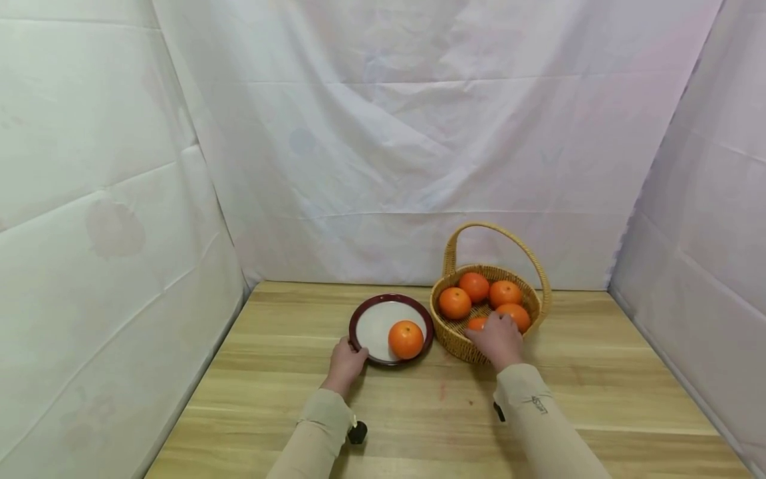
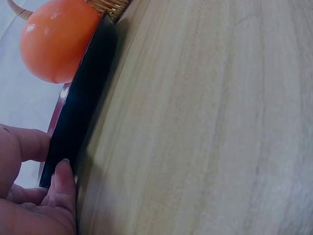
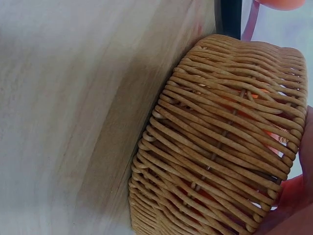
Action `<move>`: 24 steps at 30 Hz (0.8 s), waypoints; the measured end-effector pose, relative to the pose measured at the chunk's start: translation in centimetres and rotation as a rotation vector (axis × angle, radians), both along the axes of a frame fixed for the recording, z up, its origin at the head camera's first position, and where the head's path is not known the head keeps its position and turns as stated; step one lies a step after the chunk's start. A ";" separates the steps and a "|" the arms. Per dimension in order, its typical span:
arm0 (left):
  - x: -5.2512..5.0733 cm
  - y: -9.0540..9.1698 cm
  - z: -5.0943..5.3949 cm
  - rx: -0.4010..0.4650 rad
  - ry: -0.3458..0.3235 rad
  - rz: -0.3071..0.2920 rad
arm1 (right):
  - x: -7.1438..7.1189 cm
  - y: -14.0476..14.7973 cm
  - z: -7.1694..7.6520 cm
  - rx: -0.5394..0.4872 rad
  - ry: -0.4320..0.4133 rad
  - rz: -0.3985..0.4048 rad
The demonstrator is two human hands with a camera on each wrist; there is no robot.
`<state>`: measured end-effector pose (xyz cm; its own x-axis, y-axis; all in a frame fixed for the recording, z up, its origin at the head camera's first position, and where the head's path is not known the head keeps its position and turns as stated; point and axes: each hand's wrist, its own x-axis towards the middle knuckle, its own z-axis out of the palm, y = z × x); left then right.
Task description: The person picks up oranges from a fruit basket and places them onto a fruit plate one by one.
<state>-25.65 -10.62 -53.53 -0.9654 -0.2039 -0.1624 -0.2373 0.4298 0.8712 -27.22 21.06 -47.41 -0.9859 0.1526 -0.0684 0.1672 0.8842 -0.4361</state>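
A white plate (image 1: 374, 326) with a dark red rim lies on the table and bears one orange (image 1: 405, 340). My left hand (image 1: 348, 364) pinches the plate's near-left rim, its thumb low on the dark outer side in the left wrist view. To the right stands a wicker basket (image 1: 457, 346) with several oranges in it. My right hand (image 1: 499, 340) reaches over the basket's near wall, fingers and thumb round an orange (image 1: 477, 324) that is partly hidden under them. In the right wrist view the woven wall (image 3: 220, 137) covers most of that grip.
The basket's tall handle (image 1: 497, 229) arches over its far side. Basket and plate stand almost side by side on the wooden table (image 1: 419, 419). White cloth (image 1: 389, 146) hangs behind and at both sides.
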 end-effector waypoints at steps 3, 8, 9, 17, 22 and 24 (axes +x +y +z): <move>0.1 0.0 0.0 -0.001 0.002 0.000 | -0.1 0.0 0.1 0.008 -0.013 0.003; 0.1 0.1 0.0 0.001 0.006 0.001 | -0.2 0.2 0.3 0.013 -0.056 0.015; 0.1 0.1 0.0 0.002 0.005 0.002 | -0.3 0.2 0.4 0.015 -0.065 0.019; 0.1 0.1 -0.3 -0.003 0.001 0.001 | -0.4 0.3 0.3 0.013 -0.048 0.011; 0.0 0.0 -0.1 0.016 -0.011 0.011 | -0.2 0.2 -0.1 -0.011 -0.003 -0.008; 0.0 -0.1 -0.1 0.018 -0.013 0.010 | -0.1 0.2 -0.3 -0.019 0.010 -0.013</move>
